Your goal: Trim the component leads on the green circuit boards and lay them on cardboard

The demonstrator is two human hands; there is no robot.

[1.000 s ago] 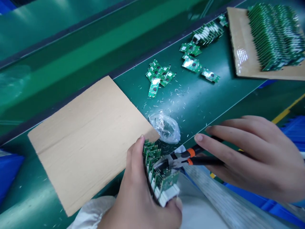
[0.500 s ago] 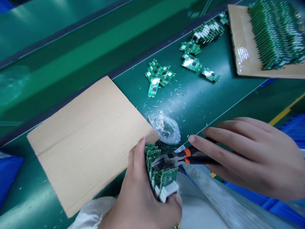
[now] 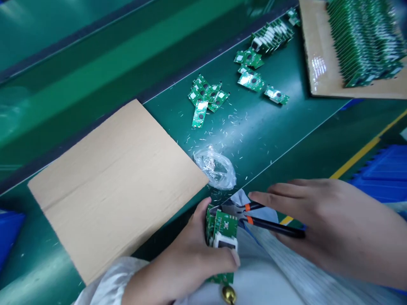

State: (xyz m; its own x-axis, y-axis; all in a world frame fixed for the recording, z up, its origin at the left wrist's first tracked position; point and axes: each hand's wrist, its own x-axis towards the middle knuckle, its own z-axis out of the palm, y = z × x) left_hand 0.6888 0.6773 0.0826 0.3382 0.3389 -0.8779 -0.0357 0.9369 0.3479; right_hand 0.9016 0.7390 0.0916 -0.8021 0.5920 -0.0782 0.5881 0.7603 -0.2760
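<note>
The left hand (image 3: 187,258) pinched a stack of green circuit boards (image 3: 224,226) steady, within reach of the pliers (image 3: 254,218) clasped in the right hand (image 3: 333,224), their tips at the stack's edge.

Green conveyor belt (image 3: 270,131), cardboard sheet (image 3: 117,212), loose circuit boards (image 3: 206,99) — crumpled plastic bag (image 3: 215,168), scattered wire clippings (image 3: 235,120)
</note>
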